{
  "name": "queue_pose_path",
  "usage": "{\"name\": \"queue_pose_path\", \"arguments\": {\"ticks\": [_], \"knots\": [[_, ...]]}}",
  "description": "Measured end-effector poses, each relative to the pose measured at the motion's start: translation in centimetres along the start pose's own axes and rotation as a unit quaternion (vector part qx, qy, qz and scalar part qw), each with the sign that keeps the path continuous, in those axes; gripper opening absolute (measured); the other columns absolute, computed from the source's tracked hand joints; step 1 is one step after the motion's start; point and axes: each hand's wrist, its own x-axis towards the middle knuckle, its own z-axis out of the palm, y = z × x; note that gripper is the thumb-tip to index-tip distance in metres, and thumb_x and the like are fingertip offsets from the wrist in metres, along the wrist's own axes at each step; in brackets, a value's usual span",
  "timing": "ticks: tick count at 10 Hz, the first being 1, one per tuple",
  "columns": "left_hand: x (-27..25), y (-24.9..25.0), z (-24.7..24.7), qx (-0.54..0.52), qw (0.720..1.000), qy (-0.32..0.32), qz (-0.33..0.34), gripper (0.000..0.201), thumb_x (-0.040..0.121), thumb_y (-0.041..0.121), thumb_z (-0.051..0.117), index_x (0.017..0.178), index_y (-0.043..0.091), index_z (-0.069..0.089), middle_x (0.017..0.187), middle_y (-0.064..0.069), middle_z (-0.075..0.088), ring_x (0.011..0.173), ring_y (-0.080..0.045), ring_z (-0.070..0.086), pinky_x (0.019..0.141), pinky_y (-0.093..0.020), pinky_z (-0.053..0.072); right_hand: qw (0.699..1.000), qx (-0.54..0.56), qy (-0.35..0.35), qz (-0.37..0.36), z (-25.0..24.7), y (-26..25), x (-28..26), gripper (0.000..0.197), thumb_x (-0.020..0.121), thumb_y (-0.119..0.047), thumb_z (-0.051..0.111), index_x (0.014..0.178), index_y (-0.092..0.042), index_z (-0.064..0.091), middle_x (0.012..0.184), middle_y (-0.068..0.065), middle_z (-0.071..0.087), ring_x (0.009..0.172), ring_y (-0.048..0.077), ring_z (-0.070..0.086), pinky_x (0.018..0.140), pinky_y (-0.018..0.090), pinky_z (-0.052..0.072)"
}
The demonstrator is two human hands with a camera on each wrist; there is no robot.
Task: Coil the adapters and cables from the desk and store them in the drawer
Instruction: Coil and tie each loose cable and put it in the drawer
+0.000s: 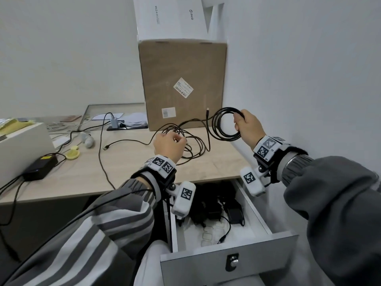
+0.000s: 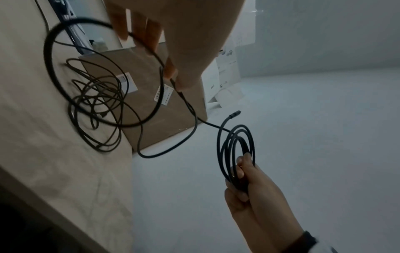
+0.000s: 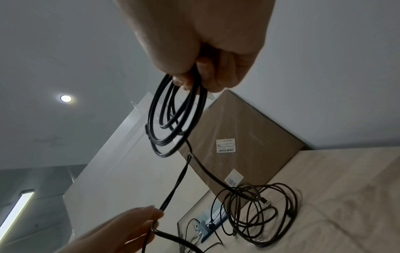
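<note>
The black cable sits right of centre in the head view, several loops of it gathered into a coil raised above the desk. Your right hand has its fingers curled round the coil's right side, and one plug end sticks up just left of the loops. From the coil the cable runs down and left to your left hand, whose fingertips pinch the loose strand; in the left wrist view a wide single loop hangs from those fingers. Just beyond the left hand a tangled pile of thinner cable lies on the desk, touching the foot of the cardboard box in the upper middle of the frame, with a white box standing on top of it.

At the lower right of the frame the drawer stands pulled out under the desk edge, dark adapters and cords lying at its back. A black power brick rests at the left edge of the desk, a yellow round piece just right of it, and a further cable with a plug end runs across the middle of the desk. A power strip lies further back, left of the cardboard box
</note>
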Motion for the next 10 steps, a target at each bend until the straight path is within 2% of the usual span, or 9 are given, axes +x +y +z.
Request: {"name": "queue_pose_path", "arguments": {"ticks": [1,2,3,5,6,7,8,9,10], "knots": [[-0.5,0.9,0.2,0.033,0.997,0.054,0.046,0.022,0.089,0.036,0.056,0.093,0.026,0.075,0.141,0.003,0.043,0.132,-0.020,0.035,0.108,-0.038,0.030,1.000,0.015,-0.013,-0.015,-0.6,-0.2,-0.4,0.025,0.100,-0.019,0.039,0.076,-0.014,0.046,0.060,-0.005,0.047,0.050,0.002,0.041,0.053,0.018,0.031],[-0.7,1.5,1.4,-0.123,0.990,-0.034,0.063,0.031,0.095,0.029,0.050,0.089,0.014,0.076,0.087,0.007,0.070,0.081,-0.006,0.058,0.076,-0.027,0.042,0.999,0.013,-0.042,-0.024,-0.7,-0.2,-0.9,0.027,0.100,-0.020,0.040,0.073,-0.020,0.044,0.059,-0.005,0.047,0.045,0.001,0.039,0.051,0.018,0.031],[-0.2,2.2,3.0,-0.207,0.967,-0.146,-0.026,0.029,0.098,0.030,0.044,0.096,0.012,0.067,0.101,-0.004,0.069,0.088,-0.015,0.057,0.086,-0.033,0.046,0.998,0.025,-0.059,-0.030,-0.4,-0.2,-1.3,0.027,0.101,-0.020,0.039,0.074,-0.021,0.045,0.060,-0.004,0.046,0.043,0.000,0.037,0.048,0.017,0.031],[-0.1,4.1,5.3,-0.293,0.918,-0.263,-0.037,0.011,0.096,0.023,0.052,0.087,0.023,0.058,0.085,0.001,0.051,0.073,-0.008,0.044,0.068,-0.029,0.032,0.996,0.044,-0.074,-0.023,-0.4,-0.1,-1.9,0.026,0.101,-0.021,0.039,0.077,-0.018,0.046,0.060,-0.001,0.046,0.044,0.002,0.035,0.046,0.015,0.031],[0.6,3.7,5.5,-0.345,0.909,-0.221,-0.082,0.022,0.098,0.017,0.044,0.079,0.018,0.056,0.066,0.002,0.046,0.059,-0.009,0.043,0.061,-0.022,0.035,0.998,0.035,-0.043,-0.005,-0.8,0.6,-1.6,0.027,0.101,-0.019,0.040,0.075,-0.018,0.046,0.061,-0.003,0.045,0.049,0.005,0.039,0.051,0.017,0.032],[2.0,2.1,3.7,-0.300,0.936,-0.160,-0.090,0.027,0.099,0.022,0.045,0.079,0.014,0.062,0.060,0.002,0.034,0.048,-0.011,0.028,0.043,-0.020,0.025,0.998,-0.006,-0.002,0.059,-1.4,2.5,-0.9,0.024,0.100,-0.021,0.041,0.078,-0.014,0.048,0.064,-0.003,0.045,0.056,0.012,0.040,0.056,0.027,0.031],[4.0,-0.2,0.2,-0.256,0.956,-0.089,-0.114,0.029,0.098,0.021,0.043,0.108,0.005,0.065,0.069,-0.003,0.045,0.051,-0.013,0.034,0.045,-0.024,0.028,0.988,-0.062,0.018,0.139,-1.5,4.2,-0.6,0.022,0.099,-0.022,0.040,0.085,-0.009,0.050,0.069,0.000,0.049,0.063,0.018,0.044,0.063,0.029,0.031],[6.0,-4.0,-4.5,-0.301,0.930,-0.028,-0.210,0.041,0.099,0.019,0.042,0.135,0.003,0.050,0.071,0.000,0.041,0.057,-0.011,0.036,0.051,-0.025,0.033,0.972,-0.090,0.043,0.211,-1.8,5.5,-0.3,0.025,0.100,-0.023,0.037,0.091,-0.006,0.053,0.089,0.015,0.057,0.083,0.032,0.055,0.071,0.032,0.035],[6.4,-8.3,-8.1,-0.311,0.918,0.048,-0.243,0.031,0.099,0.021,0.043,0.130,0.022,0.048,0.070,0.003,0.038,0.057,-0.011,0.036,0.051,-0.025,0.033,0.949,-0.089,0.079,0.292,-2.8,5.8,-0.4,0.039,0.101,-0.023,0.036,0.114,0.007,0.057,0.117,0.026,0.059,0.111,0.040,0.054,0.087,0.039,0.042]]}}
